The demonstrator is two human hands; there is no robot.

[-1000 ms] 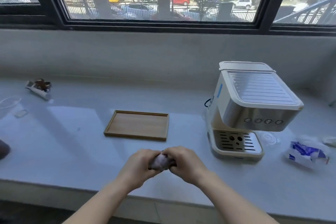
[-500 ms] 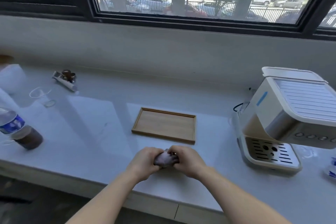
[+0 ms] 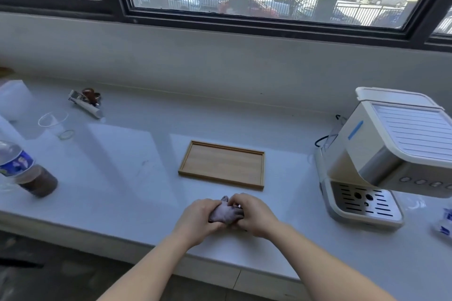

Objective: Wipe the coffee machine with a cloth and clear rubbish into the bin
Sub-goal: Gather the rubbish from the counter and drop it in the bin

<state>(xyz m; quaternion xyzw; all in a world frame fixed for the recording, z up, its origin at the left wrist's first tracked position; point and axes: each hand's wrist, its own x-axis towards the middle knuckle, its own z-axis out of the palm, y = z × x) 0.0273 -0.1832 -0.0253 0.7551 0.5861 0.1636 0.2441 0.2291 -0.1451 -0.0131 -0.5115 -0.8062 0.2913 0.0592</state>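
Observation:
A crumpled pale grey-lilac cloth (image 3: 226,212) is bunched between my two hands just above the counter's front edge. My left hand (image 3: 199,219) grips its left end and my right hand (image 3: 253,215) closes over its right end. The cream and steel coffee machine (image 3: 389,154) stands at the right, well apart from my hands, its drip grille facing me. A blue and white wrapper (image 3: 444,223) lies at the far right edge, partly cut off. No bin is in view.
An empty wooden tray (image 3: 221,165) lies just beyond my hands. At the left stand a bottle with brown liquid (image 3: 24,170), a clear plastic cup (image 3: 55,124) and a white tube with brown bits (image 3: 85,102). The white counter (image 3: 122,166) ends below my wrists.
My view has swung left: the machine slid toward the right edge and the bottle and cup came into sight. Both hands stay clasped on the cloth, kneading it slightly.

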